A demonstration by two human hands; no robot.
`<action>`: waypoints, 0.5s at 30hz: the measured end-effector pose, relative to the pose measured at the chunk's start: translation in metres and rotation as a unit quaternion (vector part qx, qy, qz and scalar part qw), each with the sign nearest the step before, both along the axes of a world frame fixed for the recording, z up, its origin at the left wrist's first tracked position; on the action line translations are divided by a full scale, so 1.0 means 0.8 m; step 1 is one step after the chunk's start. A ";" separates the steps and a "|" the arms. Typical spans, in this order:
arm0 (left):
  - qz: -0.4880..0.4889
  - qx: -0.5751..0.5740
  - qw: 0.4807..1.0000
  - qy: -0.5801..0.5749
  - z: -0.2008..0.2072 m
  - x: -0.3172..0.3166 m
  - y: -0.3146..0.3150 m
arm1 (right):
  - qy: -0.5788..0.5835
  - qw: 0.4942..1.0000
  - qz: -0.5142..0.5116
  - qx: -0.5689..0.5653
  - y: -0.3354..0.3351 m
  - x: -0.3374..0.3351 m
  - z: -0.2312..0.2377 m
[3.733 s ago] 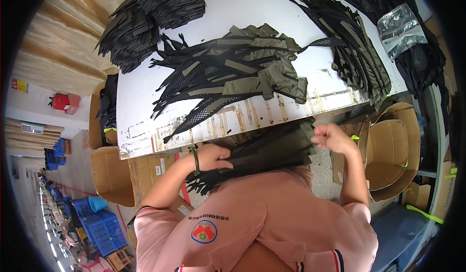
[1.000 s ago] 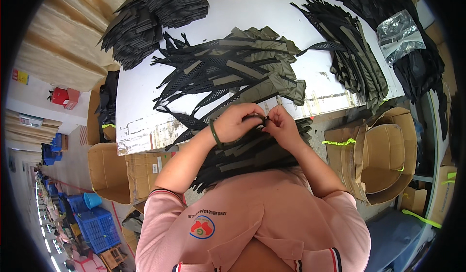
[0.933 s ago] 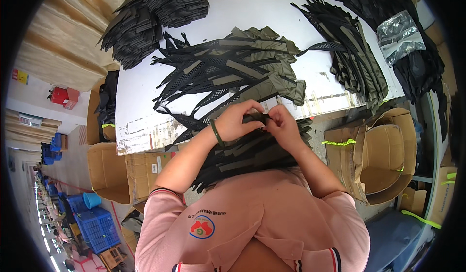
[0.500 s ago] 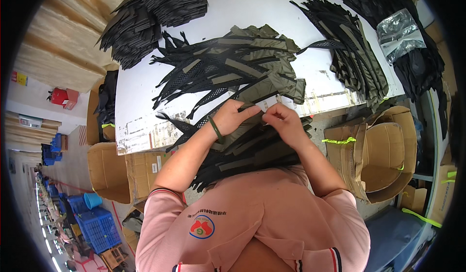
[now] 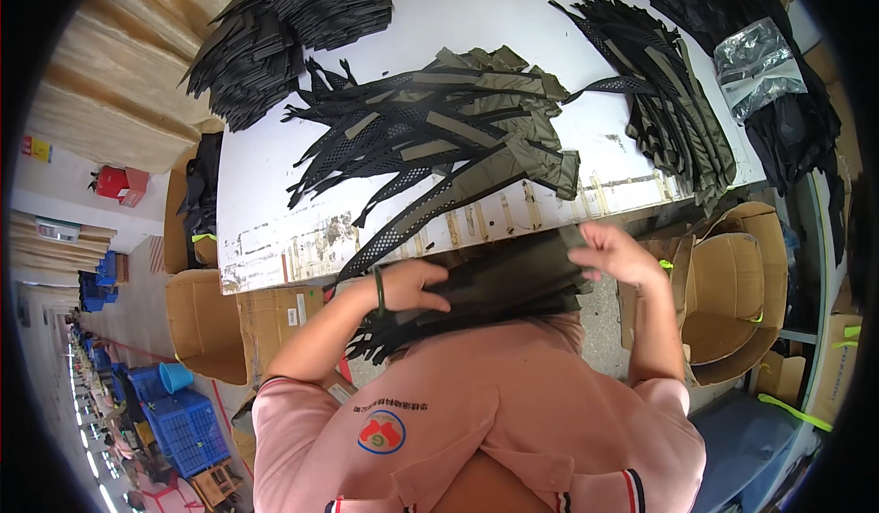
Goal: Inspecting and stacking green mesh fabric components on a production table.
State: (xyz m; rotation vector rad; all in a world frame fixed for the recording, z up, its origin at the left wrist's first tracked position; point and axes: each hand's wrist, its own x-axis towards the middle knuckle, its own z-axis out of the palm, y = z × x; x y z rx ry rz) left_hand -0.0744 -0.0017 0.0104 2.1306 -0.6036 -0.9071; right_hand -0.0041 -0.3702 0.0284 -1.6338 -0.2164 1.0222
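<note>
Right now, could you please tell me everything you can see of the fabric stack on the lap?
The fabric stack is a pile of long dark olive and black pieces, thin and cloth-like, with narrow black tails splayed at its left end. It lies slantwise, right end higher in the picture, by the near edge of the white table. The left hand lies over its left part; the right hand is at its right end, grip unclear.

Lt-blue bucket is sitting nr blue crates, far L. Beige curtain is hanging upper L; clear plastic bag is lying far R.
</note>
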 end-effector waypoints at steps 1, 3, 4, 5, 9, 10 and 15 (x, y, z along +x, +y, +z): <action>-0.018 0.001 1.000 -0.010 -0.026 -0.015 0.010 | -0.001 1.000 -0.001 -0.002 -0.012 -0.001 -0.002; -0.032 0.099 0.994 0.013 -0.042 -0.034 0.004 | -0.116 0.893 0.173 -0.399 -0.024 -0.004 -0.008; -0.033 0.099 0.994 0.013 -0.052 -0.044 0.000 | -0.116 0.893 0.173 -0.399 -0.021 -0.003 -0.012; -0.037 0.130 0.991 -0.015 -0.061 -0.051 -0.006 | -0.225 0.890 0.092 -0.385 -0.012 0.001 -0.014; -0.083 0.199 0.976 -0.033 -0.065 -0.038 -0.023 | -0.375 0.881 -0.143 -0.251 0.059 0.048 -0.021; -0.083 0.201 0.975 -0.037 -0.060 -0.034 -0.026 | -0.380 0.879 -0.164 -0.236 0.078 0.067 -0.026; -0.067 0.120 0.985 -0.103 -0.041 -0.011 -0.032 | -0.485 0.796 -0.155 -0.327 0.122 0.139 -0.089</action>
